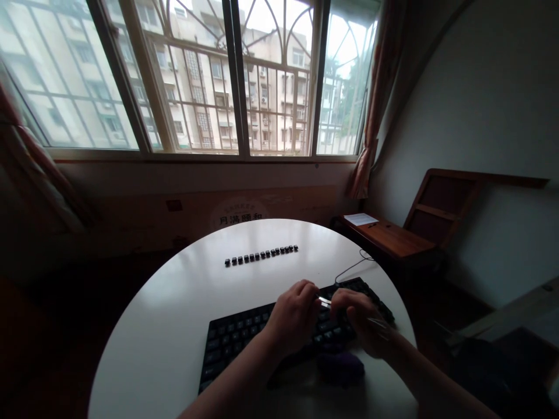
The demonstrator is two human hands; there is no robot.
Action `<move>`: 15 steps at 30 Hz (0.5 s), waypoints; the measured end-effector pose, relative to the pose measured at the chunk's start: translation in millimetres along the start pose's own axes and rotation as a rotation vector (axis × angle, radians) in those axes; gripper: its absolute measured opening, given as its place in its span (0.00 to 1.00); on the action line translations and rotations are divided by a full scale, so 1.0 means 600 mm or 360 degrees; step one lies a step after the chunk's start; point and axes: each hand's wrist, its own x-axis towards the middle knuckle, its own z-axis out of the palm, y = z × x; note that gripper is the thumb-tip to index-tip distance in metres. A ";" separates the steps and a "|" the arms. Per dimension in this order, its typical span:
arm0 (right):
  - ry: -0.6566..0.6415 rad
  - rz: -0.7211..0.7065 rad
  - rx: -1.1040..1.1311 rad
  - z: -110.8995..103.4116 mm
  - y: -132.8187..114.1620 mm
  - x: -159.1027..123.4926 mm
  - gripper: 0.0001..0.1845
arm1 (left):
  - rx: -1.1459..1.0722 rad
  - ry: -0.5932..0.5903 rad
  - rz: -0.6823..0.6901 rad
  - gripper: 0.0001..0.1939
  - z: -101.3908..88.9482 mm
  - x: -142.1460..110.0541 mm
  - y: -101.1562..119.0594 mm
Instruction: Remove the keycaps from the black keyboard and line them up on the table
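Observation:
My right hand is closed around a slim, shiny metal tool with two thin prongs, whose other end shows behind the hand near the wrist. Its front end meets the closed fingers of my left hand. Something small and dark is at those fingertips, too hidden to make out. Both hands are over a black keyboard, covering much of its middle. Farther back on the white table, several small black keycaps stand in a slanting row.
A dark purple, soft-looking item lies in front of the keyboard. The keyboard's cable runs to the right edge of the round white table. Beyond stands a wooden chair with paper on its seat, below the window.

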 end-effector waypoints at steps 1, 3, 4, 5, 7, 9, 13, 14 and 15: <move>-0.0015 0.0004 -0.0005 0.000 -0.007 -0.003 0.28 | -0.0050 -0.0018 0.0016 0.11 0.000 -0.001 0.002; -0.0016 -0.0024 -0.0104 -0.006 -0.018 -0.006 0.26 | -0.0100 0.0017 -0.0009 0.11 0.000 -0.003 0.003; 0.0007 -0.0053 -0.0200 -0.011 -0.022 -0.007 0.23 | -0.0115 0.0056 -0.0038 0.12 0.000 -0.004 0.002; 0.0050 -0.0082 -0.0321 -0.017 -0.026 -0.006 0.20 | -0.0128 0.0097 -0.0074 0.12 0.001 -0.004 0.000; 0.0160 -0.0106 -0.0580 -0.030 -0.030 -0.003 0.15 | -0.0156 0.0173 -0.0153 0.13 0.003 -0.004 -0.006; 0.0193 -0.0086 -0.0769 -0.039 -0.030 0.006 0.14 | -0.0185 0.0201 -0.0196 0.14 0.006 -0.004 -0.013; -0.0130 -0.0073 -0.0753 -0.033 -0.013 0.033 0.22 | -0.0264 0.0130 -0.0169 0.11 0.015 -0.004 -0.020; -0.0234 -0.0094 -0.0726 -0.028 -0.007 0.039 0.23 | -0.0284 0.0117 -0.0175 0.10 0.017 -0.004 -0.021; -0.0312 -0.0124 -0.0705 -0.023 -0.001 0.045 0.22 | -0.0306 0.0110 -0.0190 0.09 0.018 -0.004 -0.021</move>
